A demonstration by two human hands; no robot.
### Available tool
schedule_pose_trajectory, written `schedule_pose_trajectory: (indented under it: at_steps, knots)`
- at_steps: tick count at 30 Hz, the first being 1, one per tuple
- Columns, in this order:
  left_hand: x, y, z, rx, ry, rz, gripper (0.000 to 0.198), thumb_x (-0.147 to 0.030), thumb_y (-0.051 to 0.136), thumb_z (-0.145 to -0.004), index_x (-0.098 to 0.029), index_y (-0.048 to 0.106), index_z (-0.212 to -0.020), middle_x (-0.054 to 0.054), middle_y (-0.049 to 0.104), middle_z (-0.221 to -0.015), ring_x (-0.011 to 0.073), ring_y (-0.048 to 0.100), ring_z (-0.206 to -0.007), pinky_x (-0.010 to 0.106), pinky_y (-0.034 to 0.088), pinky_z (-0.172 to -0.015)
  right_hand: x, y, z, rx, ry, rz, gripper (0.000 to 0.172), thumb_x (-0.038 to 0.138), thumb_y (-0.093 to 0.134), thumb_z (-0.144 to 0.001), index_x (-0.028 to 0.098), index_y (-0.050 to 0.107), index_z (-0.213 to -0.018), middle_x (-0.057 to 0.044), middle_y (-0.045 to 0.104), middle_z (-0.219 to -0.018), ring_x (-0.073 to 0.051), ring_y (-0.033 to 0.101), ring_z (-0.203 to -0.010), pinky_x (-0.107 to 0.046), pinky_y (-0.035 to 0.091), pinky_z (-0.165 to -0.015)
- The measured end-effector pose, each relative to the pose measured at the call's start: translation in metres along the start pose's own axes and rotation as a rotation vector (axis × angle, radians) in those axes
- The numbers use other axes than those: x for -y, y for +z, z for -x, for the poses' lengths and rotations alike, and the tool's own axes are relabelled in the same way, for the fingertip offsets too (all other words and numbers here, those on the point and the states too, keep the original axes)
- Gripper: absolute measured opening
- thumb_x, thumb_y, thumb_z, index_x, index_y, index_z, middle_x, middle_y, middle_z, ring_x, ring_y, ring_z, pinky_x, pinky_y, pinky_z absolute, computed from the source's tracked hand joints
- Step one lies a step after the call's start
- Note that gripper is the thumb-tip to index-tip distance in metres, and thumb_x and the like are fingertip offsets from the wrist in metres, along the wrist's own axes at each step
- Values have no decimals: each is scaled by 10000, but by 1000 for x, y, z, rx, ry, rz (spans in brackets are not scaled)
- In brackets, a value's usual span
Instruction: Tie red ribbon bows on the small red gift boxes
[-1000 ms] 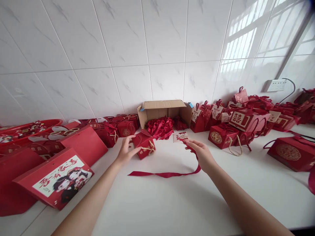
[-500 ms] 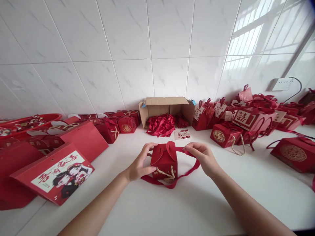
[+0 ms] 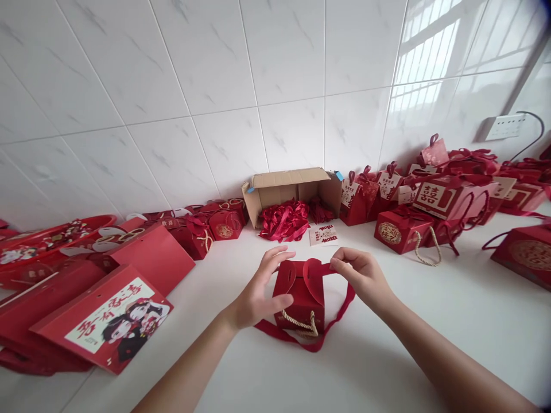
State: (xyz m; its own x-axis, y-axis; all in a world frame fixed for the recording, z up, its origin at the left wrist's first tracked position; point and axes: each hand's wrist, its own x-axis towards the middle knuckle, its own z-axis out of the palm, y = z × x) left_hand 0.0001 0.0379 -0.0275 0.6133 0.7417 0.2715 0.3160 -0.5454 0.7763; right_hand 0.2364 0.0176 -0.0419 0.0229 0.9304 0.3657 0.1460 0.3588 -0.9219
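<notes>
A small red gift box (image 3: 300, 295) with a twisted rope handle stands upright on the white counter (image 3: 387, 355) in front of me. My left hand (image 3: 258, 287) grips its left side, thumb on the front and fingers over the top flaps. My right hand (image 3: 361, 275) pinches one end of a red ribbon (image 3: 301, 341) close to the box's top right flap. The ribbon loops down and under the front of the box.
An open cardboard carton (image 3: 293, 192) holding red ribbons sits against the tiled wall, a small printed card (image 3: 322, 235) before it. Several red gift boxes crowd the right, including one with a rope handle (image 3: 398, 232). Flat red boxes, one with a cartoon picture (image 3: 107, 324), lie left.
The box came from the counter's far side to stand upright over the ribbon. Both hands closed in on its top, and the ribbon now loops under it.
</notes>
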Motion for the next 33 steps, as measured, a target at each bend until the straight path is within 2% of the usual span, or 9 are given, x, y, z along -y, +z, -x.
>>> schedule_pose_trajectory:
  at_steps: [4, 7, 13, 20, 23, 25, 27, 30, 33]
  knots:
    - [-18, 10, -12, -60, -49, -166, 405, -198, 584, -755, -252, 541, -1154, 86, 420, -1369, 289, 371, -1308, 456, 330, -1085, 4, 1, 1, 1, -41, 38, 198, 311, 544, -777, 192, 535, -618, -1, 519, -605, -148, 460, -610, -266, 363, -545]
    - [-27, 16, -19, -104, -69, -221, 265, -175, 553, -768, -232, 591, -1023, 74, 559, -1122, 245, 546, -1082, 401, 452, -962, 7, 2, 2, -12, -77, 86, 193, 304, 534, -772, 189, 536, -617, -11, 546, -616, -154, 485, -624, -275, 392, -581]
    - [-34, 18, -25, -136, -112, -345, 192, -321, 550, -840, -270, 684, -967, 63, 544, -1166, 259, 496, -1167, 412, 426, -982, 10, 3, 2, -9, -83, 92, 196, 300, 515, -788, 185, 528, -630, -12, 552, -638, -149, 490, -636, -268, 402, -597]
    - [-38, 18, -27, -260, 21, -519, 138, -229, 511, -870, -209, 633, -808, 63, 594, -1056, 218, 567, -1044, 372, 456, -905, 1, 7, 2, 47, -108, 91, 219, 324, 455, -865, 203, 470, -682, -1, 527, -662, -145, 491, -640, -274, 417, -608]
    - [-46, 12, -31, -322, 151, -715, 160, -184, 463, -892, -191, 606, -821, 77, 589, -1045, 229, 563, -1024, 389, 447, -880, -3, 10, -2, 1, -153, 135, 157, 360, 479, -882, 205, 500, -893, -48, 595, -900, -185, 553, -840, -329, 454, -746]
    - [-56, 7, -35, -360, 234, -846, 173, -162, 438, -899, -184, 601, -843, 87, 587, -1055, 242, 558, -1016, 413, 432, -876, 0, 12, -6, 22, -186, 158, 280, 380, 533, -866, 216, 497, -1090, -90, 570, -1155, -226, 519, -1074, -395, 419, -897]
    - [-69, 1, -38, -384, 299, -908, 177, -155, 425, -906, -184, 594, -860, 84, 591, -1051, 239, 557, -998, 415, 425, -871, 8, 15, -12, 112, -190, 78, 372, 383, 549, -864, 236, 468, -1196, -95, 547, -1241, -230, 489, -1162, -410, 406, -939]
    - [-82, -5, -40, -425, 350, -847, 152, -165, 434, -912, -198, 578, -876, 60, 587, -1016, 211, 548, -985, 377, 423, -874, 26, 18, -21, 249, -165, -123, 299, 360, 563, -863, 211, 518, -1119, -59, 649, -958, -191, 604, -937, -349, 478, -799]
    - [-79, -7, -31, -508, 266, -628, 150, -202, 478, -903, -229, 535, -1040, 48, 562, -1023, 187, 533, -975, 338, 427, -873, 48, 12, -27, 203, -225, -240, 205, 325, 619, -834, 196, 536, -969, 0, 620, -733, -141, 597, -710, -296, 476, -670]
